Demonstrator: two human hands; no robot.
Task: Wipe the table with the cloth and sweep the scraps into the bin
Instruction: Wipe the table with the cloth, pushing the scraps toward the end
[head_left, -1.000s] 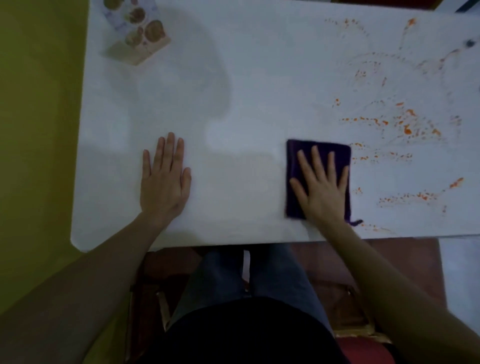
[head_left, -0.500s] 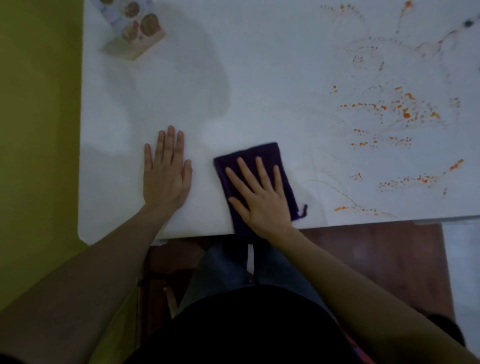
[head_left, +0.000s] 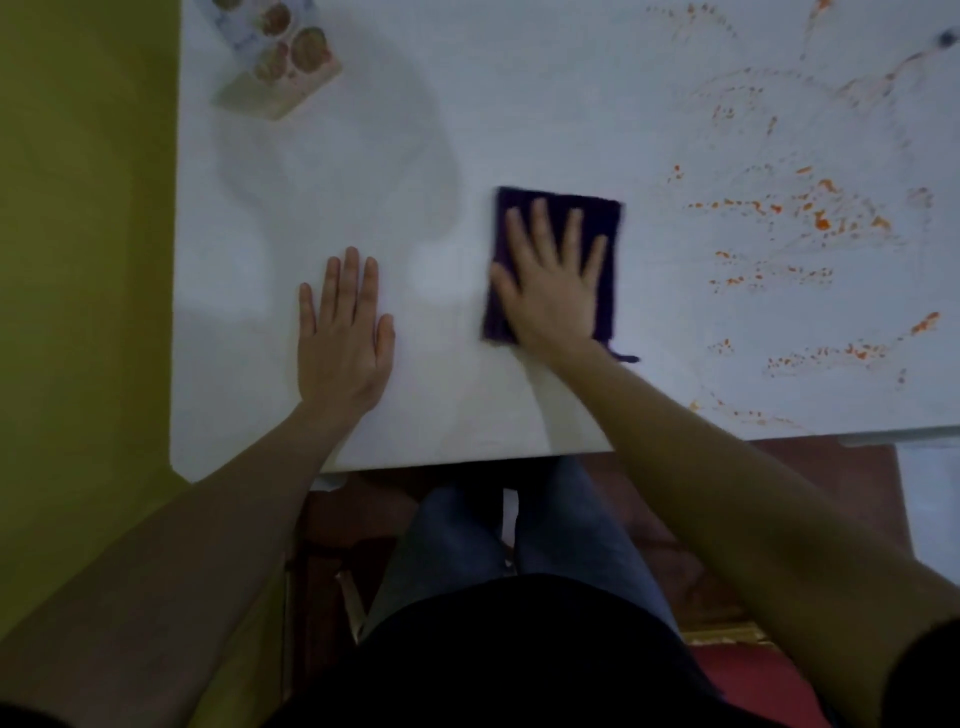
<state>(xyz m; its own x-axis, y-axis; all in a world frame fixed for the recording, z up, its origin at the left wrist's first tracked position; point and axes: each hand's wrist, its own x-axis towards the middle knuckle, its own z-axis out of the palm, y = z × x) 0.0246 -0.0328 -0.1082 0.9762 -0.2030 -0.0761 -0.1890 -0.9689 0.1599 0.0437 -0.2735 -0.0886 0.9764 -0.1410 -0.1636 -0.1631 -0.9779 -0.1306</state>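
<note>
Right now the right hand (head_left: 553, 291) is pressing flat on the dark purple cloth (head_left: 605, 218), its fingers (head_left: 540, 223) lying straight and spread, curled round nothing. That cloth is lying folded on the white bench (head_left: 519, 104) near the middle of its near half, with a small loop or tag sticking out at its near right corner; its edges are looking slightly blurred. Beside it, to the left and apart from it, the left hand (head_left: 343, 332) is resting palm down on the bare surface, fingers straight and close together, holding nothing. Orange scraps (head_left: 821, 223) and smears are lying scattered over the right part of the bench, apart from the cloth's right edge. At the far left corner a small printed box (head_left: 280, 57) is sitting. Yellow-green floor (head_left: 78, 260) is showing left of the bench, and the person's legs in blue jeans (head_left: 519, 535) are showing below its near edge.
</note>
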